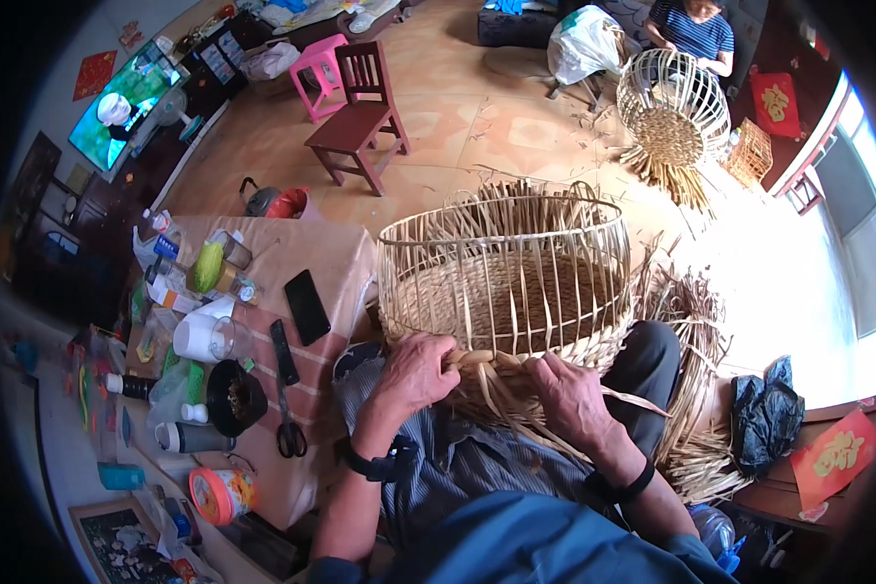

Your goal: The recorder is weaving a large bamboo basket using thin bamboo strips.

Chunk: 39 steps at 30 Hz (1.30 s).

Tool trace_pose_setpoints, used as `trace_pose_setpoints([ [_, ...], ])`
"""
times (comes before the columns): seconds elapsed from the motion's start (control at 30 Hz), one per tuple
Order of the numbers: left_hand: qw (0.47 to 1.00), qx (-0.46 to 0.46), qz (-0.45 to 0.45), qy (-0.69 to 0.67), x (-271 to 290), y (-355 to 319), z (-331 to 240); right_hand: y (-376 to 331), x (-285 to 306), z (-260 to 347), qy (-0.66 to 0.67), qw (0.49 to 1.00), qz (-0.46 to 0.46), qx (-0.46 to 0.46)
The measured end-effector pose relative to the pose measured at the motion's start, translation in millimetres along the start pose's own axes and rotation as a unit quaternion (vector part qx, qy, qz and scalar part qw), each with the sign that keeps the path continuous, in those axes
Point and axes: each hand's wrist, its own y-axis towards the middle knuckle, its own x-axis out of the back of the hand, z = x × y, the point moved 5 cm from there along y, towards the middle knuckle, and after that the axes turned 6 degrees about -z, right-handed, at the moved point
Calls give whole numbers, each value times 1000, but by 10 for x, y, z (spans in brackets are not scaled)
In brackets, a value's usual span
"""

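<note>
Left hand (414,375): curled over the near rim of the basket (506,277), fingers closed on the braided edge (477,358), pinching strips. Right hand (574,394): fingers bent, pressing loose strips (516,409) against the same rim, just beside the left.

Basket: open-ribbed, woven base, tipped on its side on the lap, mouth facing away; free strip ends hang below the rim.

Step in hand, as judged: plaiting the rim border. Next move calls for folding one free strip over the braid while the other hand keeps the last tuck tight; slack would loosen the edge.

Table (341,253), to the left: phone (307,307), scissors (287,423), black bowl (234,397), bottles, cups.

Floor beyond: chair (360,117), pink stool (321,73).

Far right: another person with a second basket (672,107); strip pile (696,389) beside the knee.
</note>
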Motion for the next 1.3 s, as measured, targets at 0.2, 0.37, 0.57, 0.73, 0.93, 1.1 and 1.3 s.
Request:
trace_pose_setpoints([
  [0.2, 995, -60, -79, 20, 148, -109, -70, 70, 183, -110, -3, 999, -30, -27],
  [0.37, 969, -99, -226, 20, 420, -135, -499, -29, 400, 109, -36, 989, -145, -13],
  [0.57, 970, -110, -201, -77, 96, -55, -587, -407, -236, 259, 108, 992, 6, -60],
  [0.73, 971, -41, -213, -105, 36, -112, -433, -588, -303, 70, 322, 890, 199, -252],
  [0.93, 974, -167, -144, -49, 75, -69, -469, -458, 274, 125, 558, 700, 204, -396],
  [1.1, 969, -124, -186, -103, -17, -193, -357, -152, 452, 208, 627, 637, 189, -407],
  [1.3, 948, -89, -273, -135, -289, -88, -467, -100, 824, 1, 632, 629, 91, -443],
])
